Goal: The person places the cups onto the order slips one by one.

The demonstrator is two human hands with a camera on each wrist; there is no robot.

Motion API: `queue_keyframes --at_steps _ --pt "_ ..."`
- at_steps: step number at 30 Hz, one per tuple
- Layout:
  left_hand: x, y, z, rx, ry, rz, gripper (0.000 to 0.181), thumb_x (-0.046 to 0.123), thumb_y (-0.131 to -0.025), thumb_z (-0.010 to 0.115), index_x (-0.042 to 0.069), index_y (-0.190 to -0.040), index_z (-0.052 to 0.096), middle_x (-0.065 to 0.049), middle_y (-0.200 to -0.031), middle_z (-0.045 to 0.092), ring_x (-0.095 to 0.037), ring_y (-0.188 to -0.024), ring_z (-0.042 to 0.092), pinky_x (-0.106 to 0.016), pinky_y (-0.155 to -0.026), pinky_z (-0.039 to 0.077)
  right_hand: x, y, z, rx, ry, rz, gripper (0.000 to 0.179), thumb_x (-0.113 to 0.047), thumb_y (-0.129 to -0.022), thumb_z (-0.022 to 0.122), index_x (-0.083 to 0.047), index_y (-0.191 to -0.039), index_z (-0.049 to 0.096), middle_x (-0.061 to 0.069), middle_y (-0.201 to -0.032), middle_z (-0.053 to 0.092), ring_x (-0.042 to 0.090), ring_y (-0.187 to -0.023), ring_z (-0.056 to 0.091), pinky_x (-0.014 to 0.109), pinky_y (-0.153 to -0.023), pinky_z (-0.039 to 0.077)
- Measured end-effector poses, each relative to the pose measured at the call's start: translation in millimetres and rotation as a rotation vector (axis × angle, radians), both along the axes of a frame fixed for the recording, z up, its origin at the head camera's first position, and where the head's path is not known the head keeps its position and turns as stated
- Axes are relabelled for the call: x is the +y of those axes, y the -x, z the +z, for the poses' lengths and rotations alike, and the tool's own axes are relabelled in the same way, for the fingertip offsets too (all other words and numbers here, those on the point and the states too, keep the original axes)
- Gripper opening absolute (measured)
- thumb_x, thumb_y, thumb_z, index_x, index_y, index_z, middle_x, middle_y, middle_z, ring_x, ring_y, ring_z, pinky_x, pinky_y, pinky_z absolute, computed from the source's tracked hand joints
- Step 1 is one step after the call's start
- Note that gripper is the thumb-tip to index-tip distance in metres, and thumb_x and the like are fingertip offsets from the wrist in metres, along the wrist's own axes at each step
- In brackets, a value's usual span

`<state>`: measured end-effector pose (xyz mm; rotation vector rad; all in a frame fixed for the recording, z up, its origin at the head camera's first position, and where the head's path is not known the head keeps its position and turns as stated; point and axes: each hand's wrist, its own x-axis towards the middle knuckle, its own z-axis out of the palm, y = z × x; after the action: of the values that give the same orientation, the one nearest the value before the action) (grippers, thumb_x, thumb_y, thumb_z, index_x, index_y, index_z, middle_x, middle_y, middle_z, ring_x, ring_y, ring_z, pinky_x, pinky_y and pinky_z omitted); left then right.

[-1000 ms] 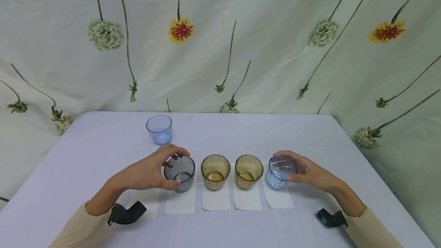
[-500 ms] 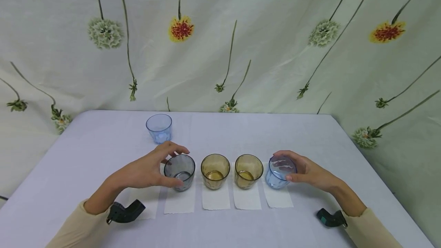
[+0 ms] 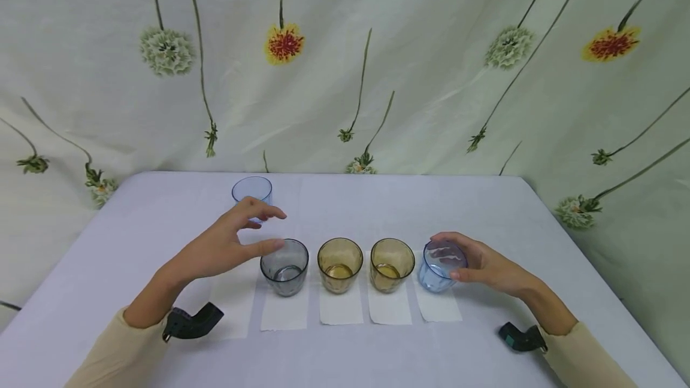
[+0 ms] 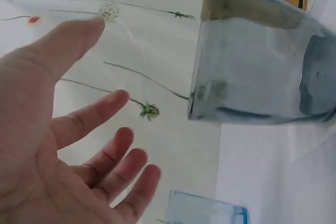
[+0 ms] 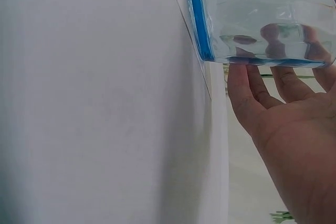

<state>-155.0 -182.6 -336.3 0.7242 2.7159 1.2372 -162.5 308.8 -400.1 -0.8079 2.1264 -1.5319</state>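
Note:
My left hand [image 3: 223,247] hovers with fingers spread beside and above a grey glass [image 3: 284,274], apart from it in the left wrist view [image 4: 257,66]. My right hand [image 3: 487,265] holds a light blue glass [image 3: 434,275] at the right end of the row, fingers behind it and thumb on its near side. Between these glasses stand two amber glasses, the left amber glass [image 3: 339,271] and the right amber glass [image 3: 392,271]. Each of these glasses stands upright at the upper end of a white paper strip.
Another light blue glass [image 3: 253,185] stands farther back on the left, partly hidden behind my left hand. The leftmost paper strip [image 3: 233,313] bears no glass. A white cloth covers the table [image 3: 345,355]; a flower-printed curtain [image 3: 420,106] hangs behind it.
My left hand has let go of the grey glass and moved up and back, toward the rear blue glass. The right hand stays at its blue glass, its thumb shifted slightly.

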Motion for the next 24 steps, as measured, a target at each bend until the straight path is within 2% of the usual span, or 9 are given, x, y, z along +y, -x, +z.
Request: queue_keyframes --at_steps 6,11,17,20,24 --pt "-9.9 13.7 4.4 0.088 -0.021 0.112 0.028 0.034 -0.095 0.07 0.022 -0.12 0.064 -0.002 -0.121 0.05 -0.026 -0.119 0.054 -0.047 -0.105 0.043 0 1.3 0.9 0.004 -0.003 0.0 0.061 0.001 -0.094 0.063 -0.005 -0.149 0.038 0.009 -0.147 0.047 0.009 -0.134 0.046 0.015 -0.108 0.036" --pt "-16.4 24.5 5.5 0.123 -0.055 0.217 0.036 0.036 -0.096 0.069 0.015 -0.124 0.064 -0.009 -0.127 0.05 -0.032 -0.124 0.05 -0.054 -0.106 0.04 0 1.3 0.0 0.001 0.006 0.0 0.061 0.002 -0.093 0.063 -0.006 -0.149 0.039 0.012 -0.147 0.046 0.009 -0.134 0.046 0.015 -0.108 0.036" --pt "-23.7 36.1 2.7 0.117 -0.115 0.301 0.043 0.035 -0.093 0.073 0.014 -0.129 0.063 -0.009 -0.131 0.046 -0.028 -0.125 0.043 -0.05 -0.111 0.035 2 2.7 -2.5 0.011 0.012 0.015 0.06 0.003 -0.094 0.062 -0.006 -0.149 0.038 0.015 -0.148 0.045 0.01 -0.135 0.046 0.015 -0.109 0.036" --pt "-28.4 41.9 1.1 0.094 -0.126 0.314 0.048 0.037 -0.09 0.075 0.015 -0.131 0.062 -0.011 -0.136 0.044 -0.029 -0.128 0.04 -0.052 -0.113 0.032 2 3.2 -2.7 0.011 0.02 0.025 0.06 0.004 -0.094 0.061 -0.006 -0.149 0.038 0.016 -0.147 0.045 0.013 -0.135 0.045 0.016 -0.109 0.036" --pt "-35.4 49.3 -3.4 0.03 -0.145 0.314 0.059 0.039 -0.088 0.078 0.014 -0.137 0.057 -0.012 -0.147 0.039 -0.034 -0.136 0.033 -0.058 -0.115 0.028 1 3.0 -1.9 -0.001 0.028 0.029 0.061 0.005 -0.093 0.061 -0.006 -0.149 0.039 0.016 -0.147 0.045 0.018 -0.136 0.045 0.018 -0.109 0.037"
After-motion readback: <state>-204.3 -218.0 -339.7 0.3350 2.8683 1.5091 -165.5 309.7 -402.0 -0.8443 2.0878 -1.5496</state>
